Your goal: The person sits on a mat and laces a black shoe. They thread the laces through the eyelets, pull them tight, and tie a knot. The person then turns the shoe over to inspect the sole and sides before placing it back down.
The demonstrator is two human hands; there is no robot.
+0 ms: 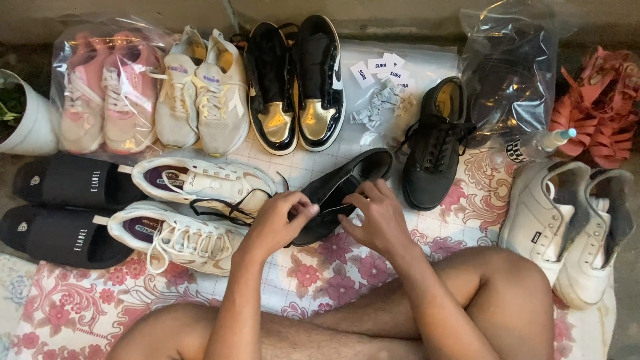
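near the middle of the frame a black low-top shoe (337,193) lies on its side on a floral cloth (320,273), toe toward the upper right, and both hands are at its opening. the left hand (280,220) pinches together on what looks like the lace or tongue edge at the collar, and the right hand (380,217) curls its grip over the rim of the upper beside it. the shoe looks light and soft in the upper, stiffer along the sole; it would likely bend at the collar if squeezed, so the sole edge or heel seems the firmer place to hold, while the thin lace may slip through the fingers. its mate, a laced black shoe (433,150), sits just to the right, upright. a pair of white sneakers (193,207) with a loose dark lace lies to the left, touching or nearly touching the left hand. the fingertips of both hands are hidden against the dark shoe, so exactly what they hold cannot be made out. the shoe's heel is covered by the hands, and the person's crossed legs fill the bottom of the frame.
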